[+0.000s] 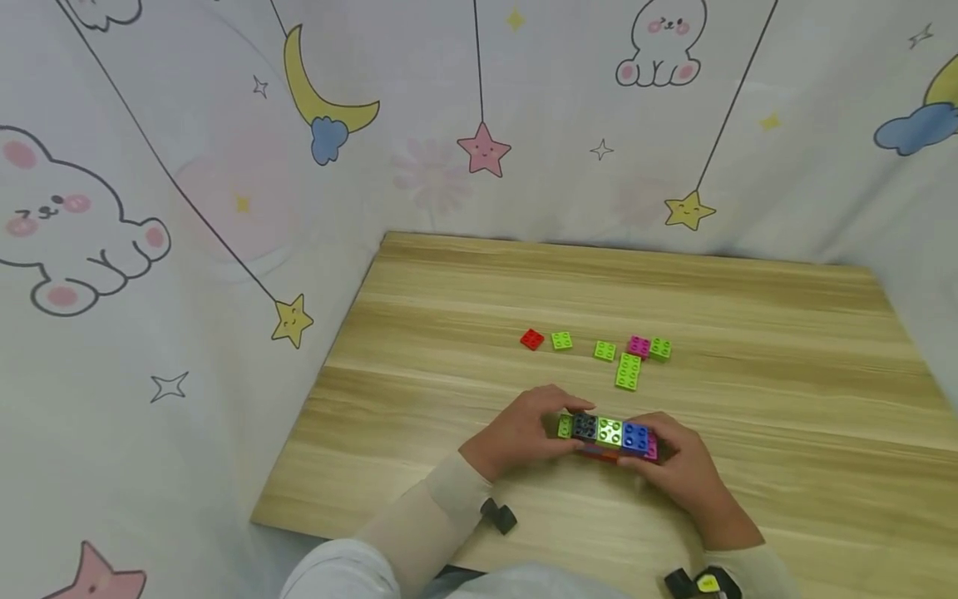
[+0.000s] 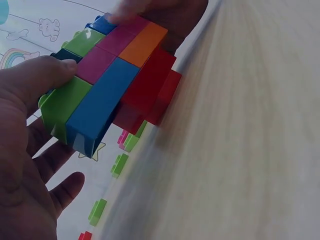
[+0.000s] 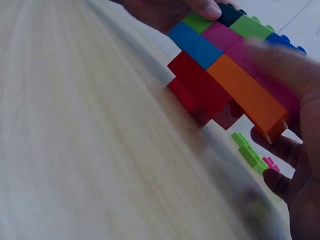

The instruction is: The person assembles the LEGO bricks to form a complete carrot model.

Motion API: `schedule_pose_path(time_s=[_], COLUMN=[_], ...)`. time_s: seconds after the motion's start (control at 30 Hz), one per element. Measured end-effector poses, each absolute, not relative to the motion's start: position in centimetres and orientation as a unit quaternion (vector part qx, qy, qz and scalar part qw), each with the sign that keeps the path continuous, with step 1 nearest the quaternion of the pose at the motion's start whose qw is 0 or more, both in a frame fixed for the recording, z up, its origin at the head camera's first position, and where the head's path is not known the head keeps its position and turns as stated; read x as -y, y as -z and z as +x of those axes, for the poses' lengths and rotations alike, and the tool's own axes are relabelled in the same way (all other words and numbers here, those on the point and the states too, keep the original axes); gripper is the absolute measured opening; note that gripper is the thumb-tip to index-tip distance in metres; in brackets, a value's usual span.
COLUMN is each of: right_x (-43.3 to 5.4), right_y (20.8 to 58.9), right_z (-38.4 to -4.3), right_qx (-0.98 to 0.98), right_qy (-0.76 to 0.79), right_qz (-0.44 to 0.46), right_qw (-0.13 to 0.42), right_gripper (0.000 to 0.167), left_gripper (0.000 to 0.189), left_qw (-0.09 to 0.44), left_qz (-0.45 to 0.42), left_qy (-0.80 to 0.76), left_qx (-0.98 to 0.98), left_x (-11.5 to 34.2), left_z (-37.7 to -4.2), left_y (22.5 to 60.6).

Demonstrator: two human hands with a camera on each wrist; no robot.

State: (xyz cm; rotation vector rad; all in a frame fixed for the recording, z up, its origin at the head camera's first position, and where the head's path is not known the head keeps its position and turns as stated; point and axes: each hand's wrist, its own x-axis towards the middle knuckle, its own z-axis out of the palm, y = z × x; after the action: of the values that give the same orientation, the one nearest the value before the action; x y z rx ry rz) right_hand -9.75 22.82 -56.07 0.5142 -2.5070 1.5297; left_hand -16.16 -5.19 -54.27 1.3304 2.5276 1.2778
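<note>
A stacked structure of toy building bricks [image 1: 609, 433] stands near the table's front, between both hands. Its top row runs black, lime green and blue. The left wrist view shows magenta bricks beneath, then a blue brick [image 2: 102, 102] beside an orange one [image 2: 144, 44], with red bricks [image 2: 150, 82] at the base. My left hand [image 1: 527, 428] grips the left end, thumb on the near side by the black and green bricks. At the other end my right hand [image 1: 684, 462] pinches the blue and magenta bricks between thumb and fingers. The far fingertips are partly hidden.
Loose bricks lie beyond the hands: a red one [image 1: 532, 339], lime green ones [image 1: 561, 340] [image 1: 604, 350], and a joined-looking cluster with a magenta brick [image 1: 639, 346] and a longer green brick [image 1: 628, 372]. A printed curtain [image 1: 569, 191] hangs behind the wooden table [image 1: 419, 333].
</note>
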Motion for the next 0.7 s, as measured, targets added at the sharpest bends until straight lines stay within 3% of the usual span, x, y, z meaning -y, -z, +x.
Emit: schedule_pose_path(time_s=[0.13, 0.3, 0.5, 0.7], right_x=[-24.4, -26.6, -28.3, -28.2], right_y=[56.6, 56.7, 57.1, 57.0], right_z=[-11.2, -15.7, -20.7, -21.9], right_qx=[0.824, 0.867, 0.92, 0.939], right_qy=[-0.527, -0.462, -0.361, -0.315], right_qz=[0.172, 0.07, 0.067, 0.084], right_qw=[0.117, 0.174, 0.136, 0.114], right_gripper=[0.028, 0.032, 0.057, 0.044], left_gripper=[0.043, 0.042, 0.042, 0.042], left_qw=[0.009, -0.009, -0.014, -0.01], left_qz=[0.416, 0.404, 0.396, 0.387], left_qy=[-0.411, -0.408, -0.413, -0.423], left_qx=[-0.811, -0.819, -0.82, -0.819], left_x=[5.2, 5.4, 5.6, 5.7], left_z=[-16.2, -16.3, -16.4, -16.5], left_y=[54.4, 54.4, 54.6, 54.5])
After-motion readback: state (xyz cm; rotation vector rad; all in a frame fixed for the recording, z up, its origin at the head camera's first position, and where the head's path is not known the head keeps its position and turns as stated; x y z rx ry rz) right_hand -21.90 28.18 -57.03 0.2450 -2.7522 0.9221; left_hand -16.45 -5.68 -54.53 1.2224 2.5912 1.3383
